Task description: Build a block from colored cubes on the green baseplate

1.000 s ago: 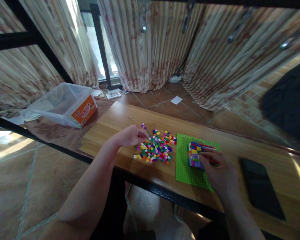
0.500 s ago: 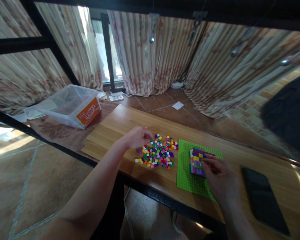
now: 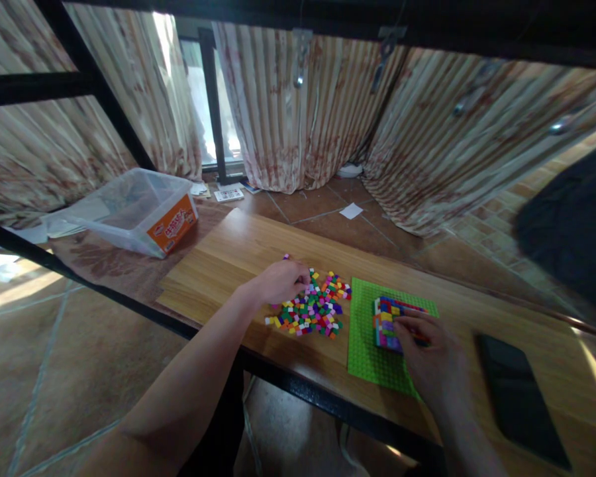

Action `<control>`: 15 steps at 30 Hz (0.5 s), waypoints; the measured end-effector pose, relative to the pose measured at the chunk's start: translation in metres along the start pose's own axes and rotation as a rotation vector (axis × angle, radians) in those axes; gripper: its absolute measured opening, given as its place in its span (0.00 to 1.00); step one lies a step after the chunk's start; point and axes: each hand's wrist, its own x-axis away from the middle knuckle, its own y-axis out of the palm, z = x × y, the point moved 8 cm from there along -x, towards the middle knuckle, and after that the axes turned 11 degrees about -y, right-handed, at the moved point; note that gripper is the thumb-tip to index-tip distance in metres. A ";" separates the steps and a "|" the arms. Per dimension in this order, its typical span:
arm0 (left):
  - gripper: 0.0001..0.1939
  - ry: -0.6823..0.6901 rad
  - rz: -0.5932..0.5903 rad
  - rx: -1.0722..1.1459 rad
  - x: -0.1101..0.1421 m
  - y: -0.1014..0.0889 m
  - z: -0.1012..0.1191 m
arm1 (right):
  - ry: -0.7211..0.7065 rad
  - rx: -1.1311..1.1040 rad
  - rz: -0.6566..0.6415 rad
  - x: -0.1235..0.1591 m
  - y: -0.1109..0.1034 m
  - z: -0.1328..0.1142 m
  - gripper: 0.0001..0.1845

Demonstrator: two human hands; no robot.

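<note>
My left hand [image 3: 284, 281] is at the back left of a loose pile of small coloured toy bricks [image 3: 312, 308] on the wooden table. Its fingers curl down at the pile's edge, and whatever they pinch is hidden. One pinkish-purple brick [image 3: 286, 256] lies apart, just beyond the knuckles. On a green studded baseplate [image 3: 365, 358] stands a low, many-coloured toy brick build [image 3: 385, 324]. My right hand [image 3: 430, 344] reaches over the build's right part, thumb and fingers closed on it and covering some of it.
A dark phone-like slab [image 3: 521, 397] lies on the table [image 3: 238, 242] to the right. Off the table's left end stands a clear plastic box [image 3: 144, 212] with an orange label. Black frame bars [image 3: 67, 86] cross the upper left, with curtains [image 3: 278, 99] behind.
My left hand has shifted right and slightly down, farther over the pile's edge. The single pinkish-purple brick now shows behind it. My right hand stays at the build.
</note>
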 end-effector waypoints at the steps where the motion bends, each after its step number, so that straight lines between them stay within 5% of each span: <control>1: 0.07 -0.023 0.008 0.002 0.000 -0.002 -0.001 | -0.002 0.000 -0.001 0.000 0.000 0.000 0.15; 6: 0.11 -0.138 0.107 0.059 0.000 -0.015 -0.008 | -0.021 0.000 0.013 0.000 0.000 -0.001 0.15; 15: 0.14 -0.151 0.193 0.164 -0.001 -0.022 -0.008 | -0.008 -0.004 0.007 -0.001 0.000 -0.002 0.14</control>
